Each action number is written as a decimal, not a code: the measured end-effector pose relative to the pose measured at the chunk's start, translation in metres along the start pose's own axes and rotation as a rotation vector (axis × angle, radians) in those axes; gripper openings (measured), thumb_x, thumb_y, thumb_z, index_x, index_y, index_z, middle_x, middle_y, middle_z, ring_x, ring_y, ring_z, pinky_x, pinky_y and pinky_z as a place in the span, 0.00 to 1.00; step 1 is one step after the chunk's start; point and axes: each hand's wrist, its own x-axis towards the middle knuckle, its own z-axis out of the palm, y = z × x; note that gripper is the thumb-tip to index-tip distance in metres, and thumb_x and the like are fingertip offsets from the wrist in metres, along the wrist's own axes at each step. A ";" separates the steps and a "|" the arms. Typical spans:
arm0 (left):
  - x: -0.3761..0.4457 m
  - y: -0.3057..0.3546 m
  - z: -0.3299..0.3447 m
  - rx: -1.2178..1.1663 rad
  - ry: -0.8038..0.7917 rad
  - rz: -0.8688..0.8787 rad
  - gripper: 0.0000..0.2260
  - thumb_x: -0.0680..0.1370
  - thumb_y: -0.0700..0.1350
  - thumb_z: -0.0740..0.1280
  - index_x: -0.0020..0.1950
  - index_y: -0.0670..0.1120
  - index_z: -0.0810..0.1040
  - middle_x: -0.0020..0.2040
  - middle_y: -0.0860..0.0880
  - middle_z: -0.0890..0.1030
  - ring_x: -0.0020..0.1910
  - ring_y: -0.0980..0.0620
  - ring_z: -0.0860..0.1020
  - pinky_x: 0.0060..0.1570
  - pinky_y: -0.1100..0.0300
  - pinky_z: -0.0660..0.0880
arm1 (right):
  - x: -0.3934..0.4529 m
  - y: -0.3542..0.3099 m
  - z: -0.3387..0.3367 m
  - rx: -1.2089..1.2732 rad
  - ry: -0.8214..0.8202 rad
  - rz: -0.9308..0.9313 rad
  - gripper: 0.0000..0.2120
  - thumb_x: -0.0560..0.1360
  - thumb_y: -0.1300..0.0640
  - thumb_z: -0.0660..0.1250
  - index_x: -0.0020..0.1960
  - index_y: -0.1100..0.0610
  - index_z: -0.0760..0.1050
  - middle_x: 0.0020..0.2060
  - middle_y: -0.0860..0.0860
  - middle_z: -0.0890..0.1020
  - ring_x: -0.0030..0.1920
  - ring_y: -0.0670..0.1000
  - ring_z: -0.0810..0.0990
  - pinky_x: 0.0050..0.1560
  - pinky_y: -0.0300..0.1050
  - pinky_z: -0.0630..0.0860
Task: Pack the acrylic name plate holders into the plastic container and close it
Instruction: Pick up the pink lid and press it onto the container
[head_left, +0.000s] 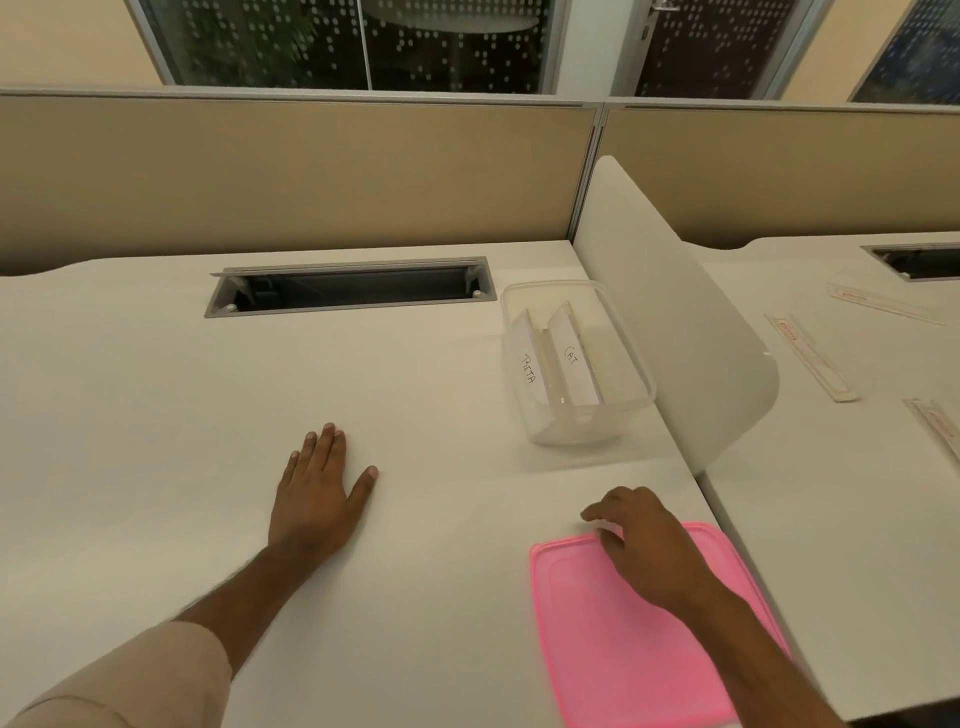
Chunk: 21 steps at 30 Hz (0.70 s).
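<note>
On a white office desk, a person's left hand lies flat, palm down, fingers straight and thumb spread, holding nothing. The right hand rests on the far edge of a pink lid, its fingers curled over that edge; whether they actually grip the lid or merely press on it cannot be told. The lid lies flat on the desk beneath the right forearm, close to the desk's right edge. Beyond the right hand, well apart from it, stands the clear plastic container, uncovered, just beside a white divider panel. Inside it two acrylic name plate holders stand side by side, their cards lettered "BETA" and "CAT". Farther off than the left hand, a cable slot is open in the desktop. To the right of the divider, on the neighbouring desk, lie several flat clear strips.
</note>
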 end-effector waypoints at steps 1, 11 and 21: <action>-0.002 0.001 0.000 -0.004 0.001 -0.003 0.34 0.81 0.63 0.52 0.80 0.44 0.53 0.81 0.49 0.52 0.80 0.50 0.49 0.77 0.54 0.47 | 0.000 -0.001 0.001 -0.020 -0.021 -0.002 0.12 0.75 0.61 0.66 0.57 0.52 0.81 0.51 0.47 0.81 0.54 0.50 0.74 0.53 0.43 0.72; -0.016 0.008 -0.005 -0.051 -0.022 -0.038 0.33 0.81 0.62 0.53 0.80 0.45 0.52 0.82 0.50 0.50 0.80 0.51 0.47 0.77 0.54 0.45 | 0.012 -0.008 -0.003 -0.095 -0.071 -0.034 0.10 0.76 0.58 0.66 0.52 0.49 0.83 0.47 0.46 0.82 0.50 0.49 0.75 0.53 0.45 0.72; -0.034 0.025 -0.018 -0.255 -0.069 -0.102 0.31 0.80 0.62 0.57 0.78 0.45 0.60 0.80 0.50 0.60 0.80 0.52 0.52 0.76 0.53 0.54 | 0.026 -0.033 -0.026 -0.095 0.126 -0.090 0.10 0.76 0.60 0.66 0.50 0.49 0.84 0.43 0.46 0.80 0.48 0.51 0.77 0.45 0.45 0.60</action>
